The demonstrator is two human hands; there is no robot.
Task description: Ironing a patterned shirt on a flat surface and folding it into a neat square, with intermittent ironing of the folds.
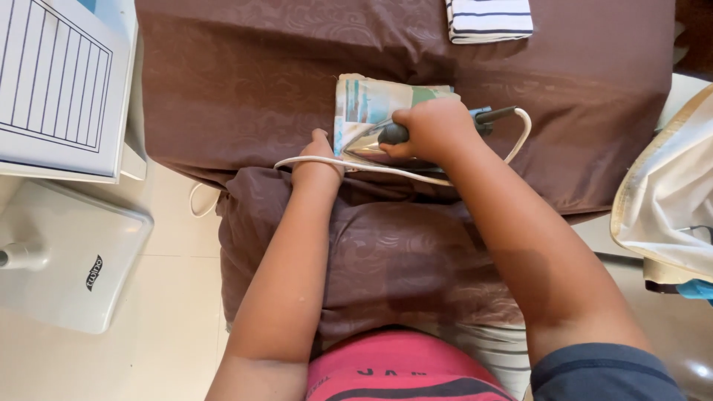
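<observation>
Brown patterned cloth [245, 82] covers a padded ironing surface seen from above, with pale floor tiles [178, 297] to its left.

On the cloth, the right hand [431, 128] is curled tight around the dark handle of one clothes iron [375, 145], fingers wrapped fully over the grip so the knuckles face up. The iron's shiny metal body points left and sits flat on one small folded cloth [371, 100] printed in pale blue, green and cream, which lies near the middle of the brown cover.

The left hand [318, 160] rests just left of the iron's tip, at the folded cloth's left edge. Its fingers are bent down against the surface with only the back of the hand showing, so how far they are spread cannot be told; it holds nothing that can be seen.

One white power cord [401, 172] leaves the back of the iron on the right, loops round, runs along the near side of the iron, passes over the left wrist and hangs off the cover's left edge.

One folded white cloth with dark stripes [489, 18] lies at the far edge of the cover, well apart from the iron. A white appliance with a ribbed panel [56, 82] stands on the left. A cream and white fabric heap [668, 200] lies on the right.
</observation>
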